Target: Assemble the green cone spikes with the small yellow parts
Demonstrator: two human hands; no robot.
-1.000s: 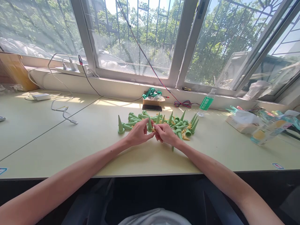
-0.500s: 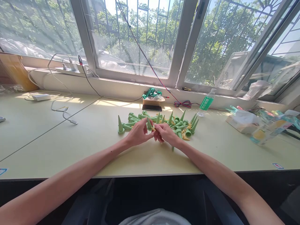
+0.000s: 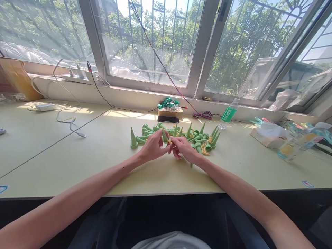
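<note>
Between the fingers of my left hand [image 3: 153,148] is a green plastic cone-shaped spike [image 3: 164,136], its tip pointing up and away. My right hand [image 3: 183,148] pinches a small yellow piece [image 3: 169,141] against the base of that spike; whether it sits inside the spike I cannot tell. Around and behind both hands lies a pile of similar green spikes [image 3: 198,137], some upright, others on their sides. Small yellow pieces [image 3: 204,150] are scattered among them at the right. One green spike [image 3: 133,139] stands upright at the pile's left end.
Behind the pile are a small box with green material [image 3: 169,105] and a dark phone [image 3: 168,119]. A clear bottle with a green label [image 3: 228,114] stands to the right, then a tissue box [image 3: 269,135]. A white cable [image 3: 71,123] lies at the left.
Both hands stay nearly in place. The spike and the yellow piece between them have shifted very slightly, and the right hand's fingers have moved a little.
</note>
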